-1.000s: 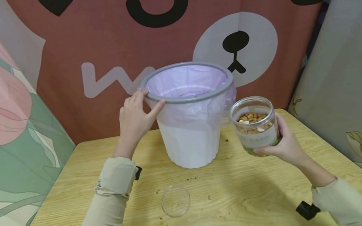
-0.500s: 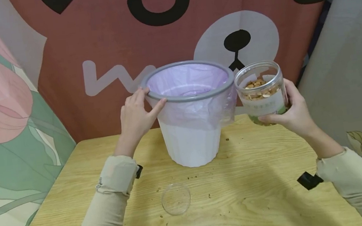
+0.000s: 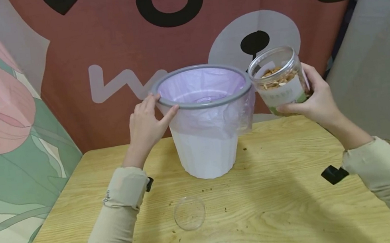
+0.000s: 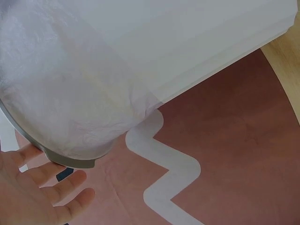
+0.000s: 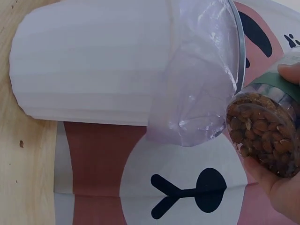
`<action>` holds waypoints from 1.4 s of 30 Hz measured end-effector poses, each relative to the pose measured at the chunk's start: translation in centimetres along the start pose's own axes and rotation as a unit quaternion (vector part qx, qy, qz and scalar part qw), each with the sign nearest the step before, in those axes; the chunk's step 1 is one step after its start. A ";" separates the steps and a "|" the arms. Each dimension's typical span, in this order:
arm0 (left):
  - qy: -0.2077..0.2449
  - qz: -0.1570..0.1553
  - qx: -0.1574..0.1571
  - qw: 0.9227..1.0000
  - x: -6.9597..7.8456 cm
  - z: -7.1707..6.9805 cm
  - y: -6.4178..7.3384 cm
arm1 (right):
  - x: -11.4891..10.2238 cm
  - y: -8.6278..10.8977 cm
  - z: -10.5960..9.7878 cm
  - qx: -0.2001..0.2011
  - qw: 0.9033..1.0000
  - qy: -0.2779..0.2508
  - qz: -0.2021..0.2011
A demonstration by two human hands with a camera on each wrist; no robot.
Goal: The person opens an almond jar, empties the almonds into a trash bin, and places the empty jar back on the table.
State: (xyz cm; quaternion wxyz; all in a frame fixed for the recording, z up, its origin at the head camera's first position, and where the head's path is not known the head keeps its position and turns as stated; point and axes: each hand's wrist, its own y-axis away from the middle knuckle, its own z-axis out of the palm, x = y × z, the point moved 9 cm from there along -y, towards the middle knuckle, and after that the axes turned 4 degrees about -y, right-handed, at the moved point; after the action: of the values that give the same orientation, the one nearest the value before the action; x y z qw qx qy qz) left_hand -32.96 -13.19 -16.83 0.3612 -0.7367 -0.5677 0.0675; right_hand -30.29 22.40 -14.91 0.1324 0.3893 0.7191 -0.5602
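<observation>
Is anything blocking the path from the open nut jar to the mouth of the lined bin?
Nothing visible. The jar, gripped by the right hand, sits just beside the bin rim; its lid lies on the table, and the left hand holds the far rim.

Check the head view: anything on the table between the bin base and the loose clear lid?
Only bare wood with a few small crumbs separates the white bin from the clear lid on the table; head view.

This looks like a makeshift recording corner indoors. Hanging printed cloths (image 3: 106, 39) wall in a small wooden table (image 3: 280, 208) on three sides.
</observation>
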 end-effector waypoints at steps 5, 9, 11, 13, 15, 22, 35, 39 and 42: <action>-0.001 -0.002 -0.003 1.000 -0.1 0.0 0.1 | -0.4 -0.9 0.0 -0.004 1.000 0.009 0.005; 0.000 -0.001 -0.004 1.000 0.0 0.0 0.1 | -0.7 -1.6 -0.1 -0.007 1.000 0.020 0.011; 0.001 -0.001 -0.003 1.000 0.0 0.1 0.0 | -0.9 -2.0 -0.1 -0.009 1.000 0.026 0.012; 0.001 0.001 -0.002 1.000 0.0 0.1 0.0 | -1.2 -2.3 -0.1 -0.011 0.999 0.035 0.008; 0.000 0.003 -0.002 1.000 0.1 0.2 0.0 | -1.4 -2.5 0.0 -0.014 0.999 0.042 0.002; 0.001 0.005 0.001 1.000 0.1 0.2 0.0 | -2.3 -3.4 1.0 -0.043 0.996 0.073 -0.017; -0.002 0.002 0.000 1.000 0.0 0.2 0.1 | -4.1 -4.6 2.5 -0.070 0.983 0.141 -0.094; -0.001 0.003 0.003 1.000 0.1 0.2 0.0 | -4.5 -5.2 2.5 -0.080 0.978 0.164 -0.097; 0.001 0.005 0.006 1.000 0.2 0.1 0.0 | -4.7 -5.5 2.6 -0.094 0.974 0.178 -0.098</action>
State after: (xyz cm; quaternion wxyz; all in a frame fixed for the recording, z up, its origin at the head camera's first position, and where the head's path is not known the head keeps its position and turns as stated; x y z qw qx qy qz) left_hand -32.97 -12.99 -16.87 0.3658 -0.7372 -0.5635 0.0721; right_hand -31.73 17.72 -8.99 -0.0175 0.3960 0.8155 -0.4216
